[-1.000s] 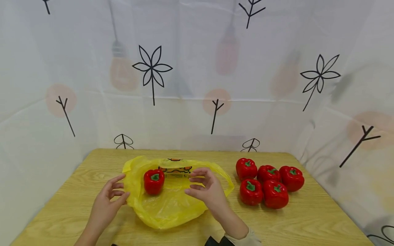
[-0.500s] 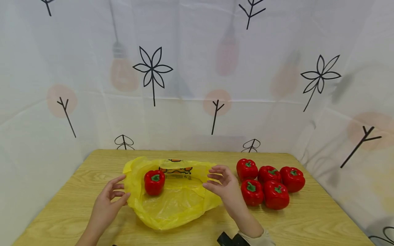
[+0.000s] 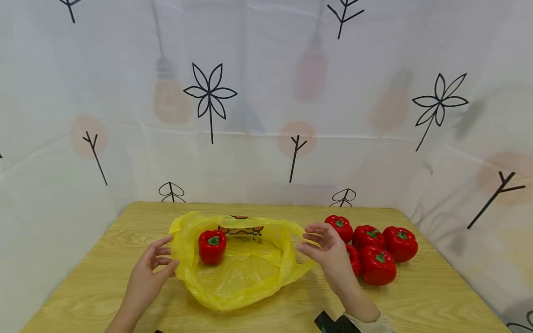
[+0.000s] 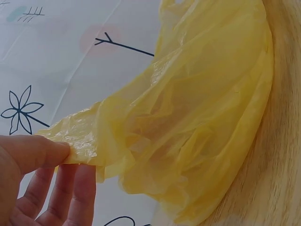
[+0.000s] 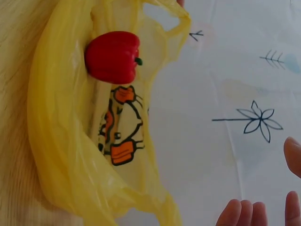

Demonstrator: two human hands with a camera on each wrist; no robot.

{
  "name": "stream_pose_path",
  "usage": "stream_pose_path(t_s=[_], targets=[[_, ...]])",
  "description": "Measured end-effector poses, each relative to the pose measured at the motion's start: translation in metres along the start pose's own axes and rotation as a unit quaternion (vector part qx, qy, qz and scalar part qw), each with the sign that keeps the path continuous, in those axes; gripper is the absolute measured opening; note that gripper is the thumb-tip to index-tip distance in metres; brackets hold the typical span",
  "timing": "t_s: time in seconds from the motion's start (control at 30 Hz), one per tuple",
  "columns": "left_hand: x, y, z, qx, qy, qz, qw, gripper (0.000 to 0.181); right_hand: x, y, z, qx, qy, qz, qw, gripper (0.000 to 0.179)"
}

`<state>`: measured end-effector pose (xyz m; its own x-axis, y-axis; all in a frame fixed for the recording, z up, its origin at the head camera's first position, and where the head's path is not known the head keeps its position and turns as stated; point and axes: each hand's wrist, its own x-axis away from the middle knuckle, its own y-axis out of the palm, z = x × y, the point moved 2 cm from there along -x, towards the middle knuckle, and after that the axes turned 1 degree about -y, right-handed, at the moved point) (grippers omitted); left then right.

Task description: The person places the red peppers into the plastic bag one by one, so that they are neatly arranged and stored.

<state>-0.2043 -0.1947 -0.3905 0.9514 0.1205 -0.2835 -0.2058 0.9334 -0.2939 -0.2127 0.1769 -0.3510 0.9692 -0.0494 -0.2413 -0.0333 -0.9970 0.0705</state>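
A yellow plastic bag (image 3: 233,296) lies on the table with its mouth spread toward me. Inside it, on the left, sits a red bell pepper (image 3: 213,247) with a green stem. My left hand (image 3: 146,273) pinches the bag's left edge; in the left wrist view the thumb (image 4: 44,149) presses the film against the fingers. Near the bag's right handle, my right hand (image 3: 329,252) has its fingers spread and holds nothing. In the right wrist view its fingertips (image 5: 244,212) are apart from the bag.
Several more red bell peppers (image 3: 378,265) stand clustered on the right of the wooden table (image 3: 433,296), partly behind my right hand. A pale cloth (image 3: 258,166) printed with plants and bulbs hangs beyond the table's back edge.
My right hand has moved right from over the bag's mouth to beyond its right side. The bag's right handle now shows spread outward. My left hand keeps its place on the left edge.
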Motion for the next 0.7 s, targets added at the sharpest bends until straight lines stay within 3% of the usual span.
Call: stream_pose_path(t_s=[0.3,0.7], targets=[[0.001,0.002,0.002,-0.004,-0.002,0.001,1.0,0.052,0.001,-0.025,0.0,0.061,0.02,0.03,0.9975,0.046],[-0.001,0.001,0.001,-0.003,-0.018,-0.005,0.9998,0.053,0.001,-0.05,0.004,0.037,-0.006,0.037,0.9986,0.043]])
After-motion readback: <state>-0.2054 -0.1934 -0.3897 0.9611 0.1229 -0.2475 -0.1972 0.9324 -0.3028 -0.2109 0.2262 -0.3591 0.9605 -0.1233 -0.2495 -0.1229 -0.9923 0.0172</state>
